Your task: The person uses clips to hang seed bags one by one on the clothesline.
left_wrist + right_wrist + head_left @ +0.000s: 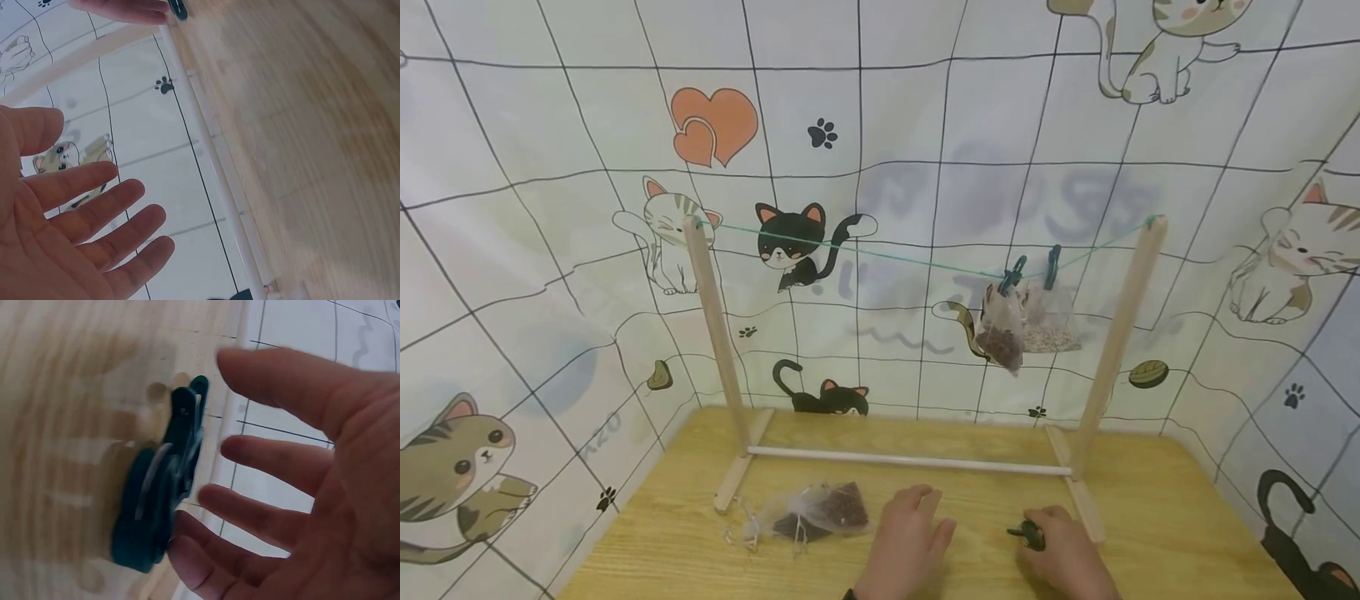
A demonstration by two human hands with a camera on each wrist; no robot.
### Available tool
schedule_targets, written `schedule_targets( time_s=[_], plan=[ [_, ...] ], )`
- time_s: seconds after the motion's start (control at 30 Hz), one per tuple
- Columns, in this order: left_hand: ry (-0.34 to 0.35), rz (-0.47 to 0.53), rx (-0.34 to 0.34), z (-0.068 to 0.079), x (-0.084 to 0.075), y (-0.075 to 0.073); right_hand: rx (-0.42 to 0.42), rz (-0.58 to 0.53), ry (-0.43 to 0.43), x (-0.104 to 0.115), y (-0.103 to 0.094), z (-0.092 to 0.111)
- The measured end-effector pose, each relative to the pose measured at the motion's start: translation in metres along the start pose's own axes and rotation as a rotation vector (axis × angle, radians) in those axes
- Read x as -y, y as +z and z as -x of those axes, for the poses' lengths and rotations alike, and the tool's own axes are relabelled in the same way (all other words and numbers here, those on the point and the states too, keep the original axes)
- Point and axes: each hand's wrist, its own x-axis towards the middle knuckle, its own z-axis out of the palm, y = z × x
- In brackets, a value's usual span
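Observation:
My left hand [906,542] hovers over the table to the right of the bags, holding nothing; its fingers are spread and relaxed in the left wrist view. Dark green clothespins [156,494] lie bunched on the wood. Right beside them is my right hand [294,487], fingers apart and gently bent, the little finger close against the clips. Left of my left hand lie clear plastic bags [847,507] with dark contents and loose white ties. A green cord [887,255] carries two more bags: one with brown bits [1000,337], one with pale grains [1051,332], each under a green clothespin.
The cord runs between two wooden posts, the left post [718,333] and the right post [1123,342], standing on flat feet. A white rod [910,460] joins them low, just beyond my hands. A cat-print sheet [895,108] surrounds the wooden table [1180,533].

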Motion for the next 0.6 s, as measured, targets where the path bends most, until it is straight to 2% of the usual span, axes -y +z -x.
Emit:
schedule_targets(
  time_s=[0.1,0.23,0.43,0.6],
  plan=[
    [-0.014,0.021,0.039,-0.0020,-0.0063,0.0009,0.045,-0.020,0.026,-0.0026,0.0021,-0.0004],
    [-0.037,0.044,0.085,-0.0025,-0.0102,-0.0010,0.046,-0.028,0.033,-0.0049,0.0029,-0.0024],
    [-0.076,0.068,0.133,-0.0017,-0.0091,-0.0034,-0.005,0.045,0.006,-0.0060,0.0065,-0.0041],
    [-0.080,0.053,0.140,-0.0017,-0.0082,-0.0043,-0.053,0.064,-0.006,-0.0040,0.0102,-0.0042]
  ],
)
